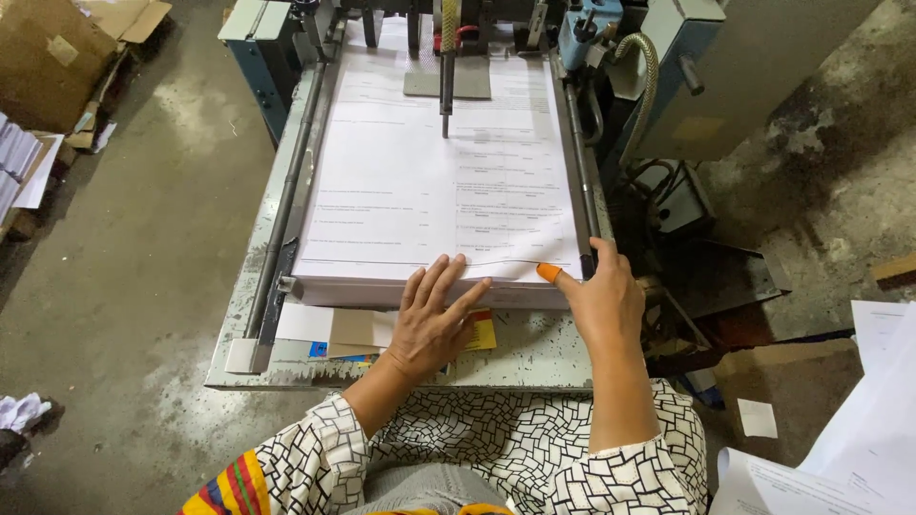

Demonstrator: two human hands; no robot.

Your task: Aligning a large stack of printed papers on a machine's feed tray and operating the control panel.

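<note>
Patterned sleeves (534, 458), white with black broken lines, fill the bottom of the view at 6 o'clock, with a striped cloth of yellow, red and blue at 7 o'clock. From them both forearms reach up toward the middle.

At the centre, the left hand (431, 319) is open and lies flat, fingers spread, on the near edge of the stack of printed sheets (429, 181); the palm rests partly over the front of the stack and over the coloured cards (482, 331) just below it. It grips nothing.

Slightly toward 4 o'clock from the centre, the right hand (603, 296) is also open, at the near right corner of the same stack. Its forefinger wears an orange rubber fingertip cover (549, 274), and this tip touches the top sheet near the corner, where the edge of the sheet is a little lifted. I cannot tell if the thumb pinches the paper.

The stack is thick and white with fine printed lines. It sits on the grey metal table (534, 358) of the machine, between two side rails (286, 210), and stretches from the centre up to 12 o'clock. A thin vertical rod (445, 86) hangs over the sheets at 12 o'clock.

At 10 o'clock cardboard boxes (48, 57) stand on the concrete floor (143, 286). At 4 o'clock loose white sheets (859, 429) lie beside the person.
</note>
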